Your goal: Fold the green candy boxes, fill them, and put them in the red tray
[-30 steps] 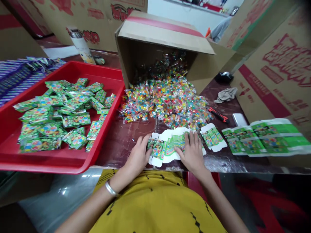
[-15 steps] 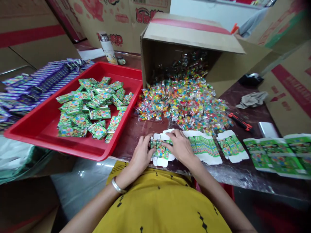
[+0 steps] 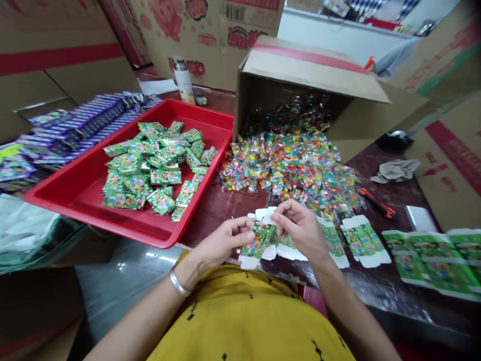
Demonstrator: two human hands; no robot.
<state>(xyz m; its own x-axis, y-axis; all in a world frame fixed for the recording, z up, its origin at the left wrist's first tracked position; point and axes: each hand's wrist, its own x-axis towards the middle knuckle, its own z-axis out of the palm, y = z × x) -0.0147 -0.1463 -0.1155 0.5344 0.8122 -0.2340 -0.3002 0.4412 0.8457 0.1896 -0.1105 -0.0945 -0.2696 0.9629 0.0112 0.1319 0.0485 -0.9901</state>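
Note:
Both hands hold one small green carton blank (image 3: 259, 240), lifted just off the table's front edge. My left hand (image 3: 221, 243) pinches its left side; my right hand (image 3: 300, 230) pinches its top flap with curled fingers. Under them lies a fanned row of flat green carton blanks (image 3: 334, 240) with white flaps. Behind it a heap of clear candy packets (image 3: 289, 163) spills from a cardboard box (image 3: 311, 65) tipped on its side. To the left, a red tray (image 3: 82, 188) contains several folded green cartons (image 3: 158, 165).
Stacks of purple flat packs (image 3: 75, 125) lie beyond the tray. More green blanks (image 3: 432, 255) run along the right edge. An orange box cutter (image 3: 376, 203), a grey rag (image 3: 394, 170), a tape dispenser (image 3: 394, 138) and a bottle (image 3: 184, 85) sit on the dark table. Large cartons wall the back and right.
The hands went from pressing on the fanned blanks to lifting one blank off the table. The view has swung left and back.

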